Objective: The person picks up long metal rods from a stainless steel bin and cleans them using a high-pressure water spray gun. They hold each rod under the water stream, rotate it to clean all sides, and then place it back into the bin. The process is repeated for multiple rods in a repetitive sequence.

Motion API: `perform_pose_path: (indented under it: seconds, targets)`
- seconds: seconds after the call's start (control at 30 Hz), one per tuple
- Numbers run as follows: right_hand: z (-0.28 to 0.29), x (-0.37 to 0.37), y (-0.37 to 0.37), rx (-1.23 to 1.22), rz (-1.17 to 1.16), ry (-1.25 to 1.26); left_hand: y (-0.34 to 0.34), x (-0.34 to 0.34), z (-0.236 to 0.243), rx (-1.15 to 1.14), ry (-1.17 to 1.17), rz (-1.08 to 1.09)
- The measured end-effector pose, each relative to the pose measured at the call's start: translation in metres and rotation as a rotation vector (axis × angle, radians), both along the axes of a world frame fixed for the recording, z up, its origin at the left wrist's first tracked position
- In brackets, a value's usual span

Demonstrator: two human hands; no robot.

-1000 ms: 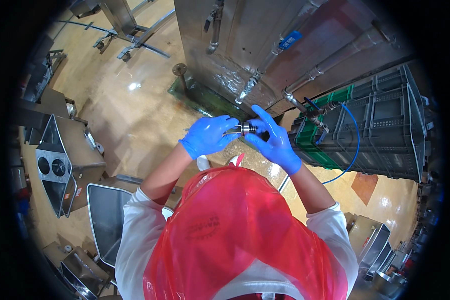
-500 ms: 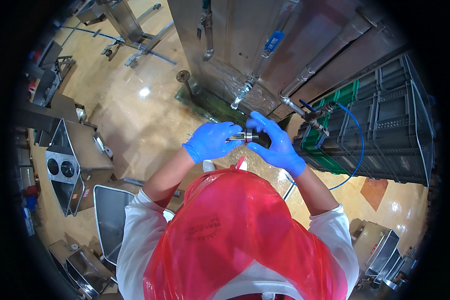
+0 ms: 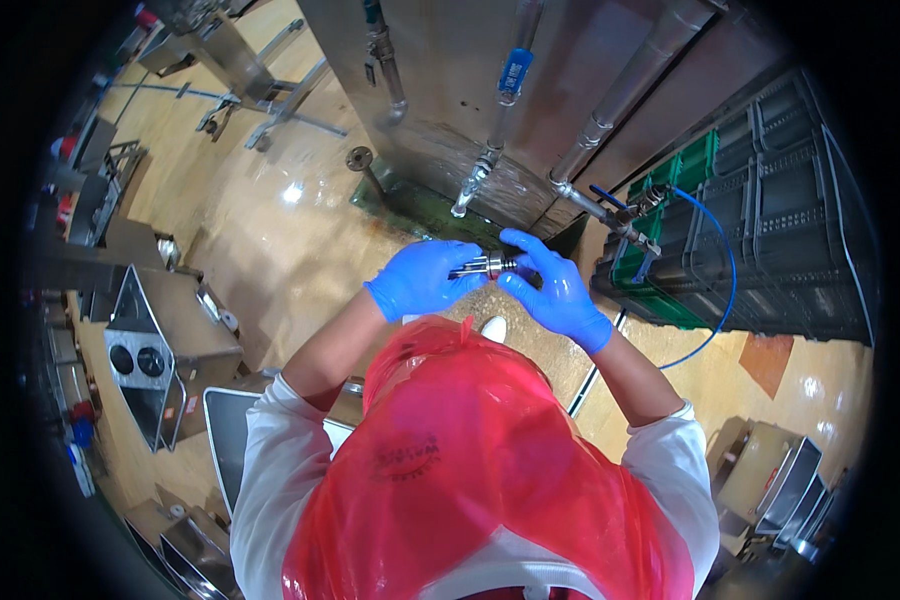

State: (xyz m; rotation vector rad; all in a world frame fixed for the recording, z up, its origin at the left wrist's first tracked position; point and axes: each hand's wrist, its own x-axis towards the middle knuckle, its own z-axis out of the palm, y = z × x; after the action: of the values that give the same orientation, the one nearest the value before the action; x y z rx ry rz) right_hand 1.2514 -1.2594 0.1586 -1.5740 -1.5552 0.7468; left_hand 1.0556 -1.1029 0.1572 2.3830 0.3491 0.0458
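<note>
A slim metal part (image 3: pixel 491 264), with several thin rods at one end and a ringed, darker end at the other, lies level between my two hands. My left hand (image 3: pixel 420 279), in a blue glove, is closed around the rod end. From the right, my right hand (image 3: pixel 560 297), also gloved in blue, curves its thumb and fingers about the ringed end. The fingers partly hide that end. Just beyond my hands, a metal pipe outlet (image 3: pixel 459 210) points downward.
A steel wall (image 3: pixel 450 110) with pipes stands ahead. Stacked grey crates (image 3: pixel 770 230) rise at the right, beside a blue hose (image 3: pixel 727 270). A flanged stub pipe (image 3: pixel 360 158) sticks up ahead left. Steel bins (image 3: pixel 150 370) stand on the wet floor (image 3: pixel 260 230).
My left hand keeps its hold on the metal part. My right fingers, blurred earlier, have shifted about the ringed end. The view has turned slightly, and a white shoe shows more.
</note>
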Motion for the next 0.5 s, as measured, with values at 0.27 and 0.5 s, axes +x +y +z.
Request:
perform_pose_path:
  seconds: [0.27, 0.5]
  targets:
    - [-0.001, -0.037, 0.034, 0.416, 0.140, -0.608, 0.058, -0.012, -0.008, -0.397, 0.196, -0.388]
    - [0.014, -0.101, 0.045, 0.396, -0.061, -0.590, 0.081, -0.045, -0.007, -1.124, 0.656, -0.438]
